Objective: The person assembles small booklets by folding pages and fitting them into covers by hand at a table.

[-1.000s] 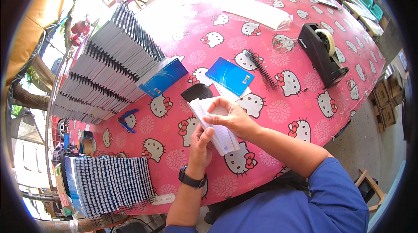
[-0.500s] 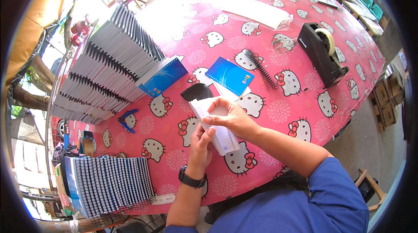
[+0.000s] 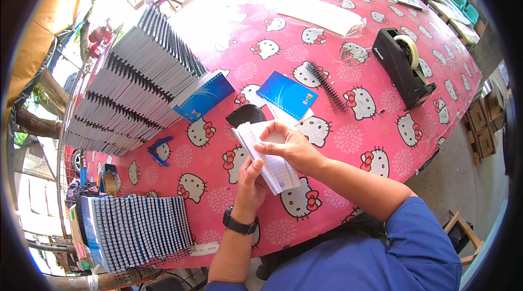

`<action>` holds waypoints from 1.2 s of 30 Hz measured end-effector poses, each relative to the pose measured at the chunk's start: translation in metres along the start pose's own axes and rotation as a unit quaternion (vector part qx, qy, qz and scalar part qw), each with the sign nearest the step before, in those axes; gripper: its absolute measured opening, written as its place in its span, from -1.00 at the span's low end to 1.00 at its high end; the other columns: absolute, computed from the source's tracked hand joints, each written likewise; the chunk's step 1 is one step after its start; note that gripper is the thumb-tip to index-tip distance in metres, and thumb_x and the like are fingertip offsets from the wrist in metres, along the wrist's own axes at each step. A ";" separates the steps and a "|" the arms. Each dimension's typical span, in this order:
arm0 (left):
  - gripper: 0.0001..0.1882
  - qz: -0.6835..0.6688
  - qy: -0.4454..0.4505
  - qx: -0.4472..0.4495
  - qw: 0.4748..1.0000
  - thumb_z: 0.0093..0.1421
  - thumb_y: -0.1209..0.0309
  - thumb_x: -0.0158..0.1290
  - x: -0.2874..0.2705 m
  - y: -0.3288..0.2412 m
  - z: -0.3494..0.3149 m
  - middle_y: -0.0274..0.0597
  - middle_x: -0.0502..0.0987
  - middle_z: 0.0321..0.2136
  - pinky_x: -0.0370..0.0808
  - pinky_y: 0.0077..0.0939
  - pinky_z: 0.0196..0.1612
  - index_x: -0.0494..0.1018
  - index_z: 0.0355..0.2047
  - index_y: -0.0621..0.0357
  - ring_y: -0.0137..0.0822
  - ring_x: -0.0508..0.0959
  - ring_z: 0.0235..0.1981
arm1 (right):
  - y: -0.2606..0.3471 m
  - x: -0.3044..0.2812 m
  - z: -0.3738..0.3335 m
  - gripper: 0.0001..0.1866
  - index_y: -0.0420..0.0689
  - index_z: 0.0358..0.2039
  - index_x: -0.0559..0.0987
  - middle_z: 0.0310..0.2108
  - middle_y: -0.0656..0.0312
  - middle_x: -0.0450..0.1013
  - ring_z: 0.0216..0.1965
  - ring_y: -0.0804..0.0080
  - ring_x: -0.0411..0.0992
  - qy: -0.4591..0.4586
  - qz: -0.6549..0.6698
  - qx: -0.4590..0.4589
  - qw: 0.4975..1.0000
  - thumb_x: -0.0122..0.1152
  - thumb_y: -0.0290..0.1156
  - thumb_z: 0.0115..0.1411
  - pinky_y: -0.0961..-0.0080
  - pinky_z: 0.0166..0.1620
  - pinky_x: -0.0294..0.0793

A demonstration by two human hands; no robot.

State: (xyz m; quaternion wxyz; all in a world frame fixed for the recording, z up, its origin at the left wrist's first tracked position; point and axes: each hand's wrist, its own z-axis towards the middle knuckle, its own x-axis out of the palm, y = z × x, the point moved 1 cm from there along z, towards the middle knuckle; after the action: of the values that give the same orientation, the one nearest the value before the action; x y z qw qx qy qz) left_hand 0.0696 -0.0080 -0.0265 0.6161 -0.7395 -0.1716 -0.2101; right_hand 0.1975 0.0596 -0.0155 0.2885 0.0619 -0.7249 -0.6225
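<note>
**Barely a shift at the paper stack**

The right hand [image 3: 289, 146] has curled slightly further over the top of the white pages [image 3: 267, 155]. The left hand [image 3: 251, 179] keeps its grip beneath, its thumb nudged a little up the sheets.

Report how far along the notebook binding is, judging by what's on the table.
Done, it seems: the big stack of spiral-bound notebooks and a second row at the table edge. In hand: the left hand and right hand both grip a sheaf of lined pages, not yet bound. Left: a loose black spiral coil and a blue cover lie unused beside them.
</note>
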 end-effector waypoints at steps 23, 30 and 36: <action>-0.35 -0.007 -0.022 -0.030 0.999 0.18 -0.03 -0.13 0.009 0.000 0.000 0.00 0.40 -0.08 0.49 -0.22 -0.07 0.16 0.08 0.27 -0.16 0.49 -0.11 | 0.006 -0.004 -0.001 -0.63 -0.10 -0.38 0.46 -0.38 0.29 0.41 -0.31 0.60 0.36 -0.051 -0.071 0.037 0.995 0.38 -0.14 -0.06 0.61 -0.20 0.36; -0.33 -0.008 0.004 -0.045 0.999 0.14 0.07 -0.09 0.010 -0.002 0.000 0.02 0.38 -0.09 0.47 -0.28 -0.05 0.11 0.08 0.37 -0.18 0.48 -0.09 | 0.004 -0.003 -0.001 -0.63 -0.12 -0.39 0.45 -0.40 0.30 0.42 -0.33 0.61 0.36 -0.051 -0.095 0.017 0.994 0.39 -0.17 -0.06 0.62 -0.23 0.37; -0.30 0.004 0.004 -0.034 0.999 0.05 0.14 0.04 0.003 0.001 0.000 -0.02 0.37 -0.10 0.46 -0.35 -0.06 0.11 0.06 0.41 -0.25 0.48 -0.12 | 0.001 0.000 -0.002 -0.62 -0.13 -0.38 0.44 -0.41 0.30 0.43 -0.35 0.62 0.37 -0.047 -0.079 0.005 0.996 0.40 -0.18 -0.06 0.63 -0.26 0.38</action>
State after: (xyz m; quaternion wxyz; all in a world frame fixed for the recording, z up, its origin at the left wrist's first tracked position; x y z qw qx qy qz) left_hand 0.0724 -0.0081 -0.0258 0.5923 -0.7597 -0.1585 -0.2164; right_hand 0.1991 0.0579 -0.0150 0.2038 0.0907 -0.7335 -0.6420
